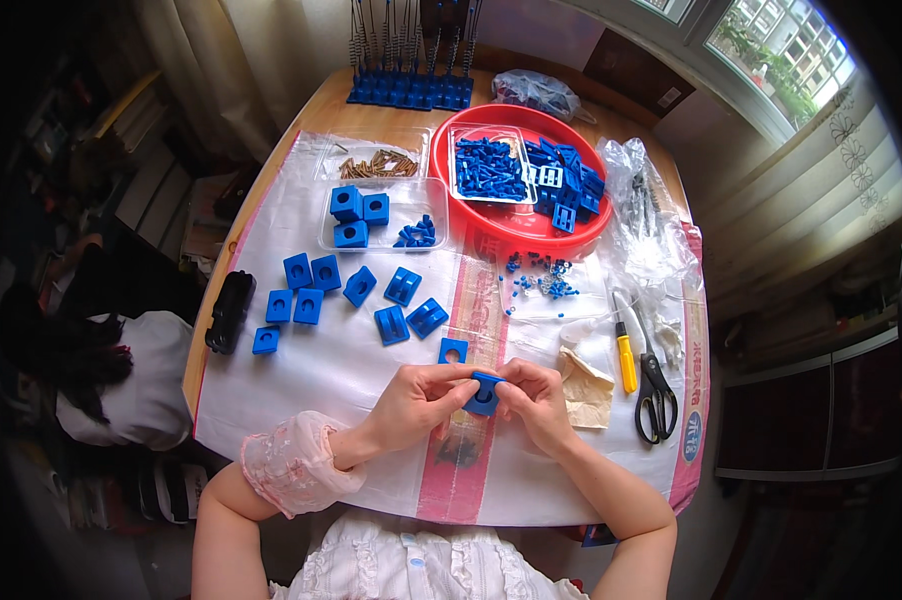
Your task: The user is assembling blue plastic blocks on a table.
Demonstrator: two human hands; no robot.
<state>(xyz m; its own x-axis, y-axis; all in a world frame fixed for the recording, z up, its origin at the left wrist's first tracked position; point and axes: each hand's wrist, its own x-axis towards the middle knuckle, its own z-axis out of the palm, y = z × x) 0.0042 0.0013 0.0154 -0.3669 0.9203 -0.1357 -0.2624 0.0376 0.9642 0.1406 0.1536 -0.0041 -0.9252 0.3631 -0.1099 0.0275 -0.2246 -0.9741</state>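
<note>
Both hands, left hand (pixel 418 397) and right hand (pixel 534 396), pinch blue block (pixel 484 394) between fingertips.

A white lace-textured garment (pixel 421 565) is being worn on the torso. A pale pink ruffled lace sleeve cover (pixel 296 462) is being worn on the left forearm; the right forearm is being left bare.

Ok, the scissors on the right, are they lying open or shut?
Shut. The black-handled scissors lie flat on the white sheet beside the yellow-handled knife, blades together in a single line and the two finger loops side by side.
</note>
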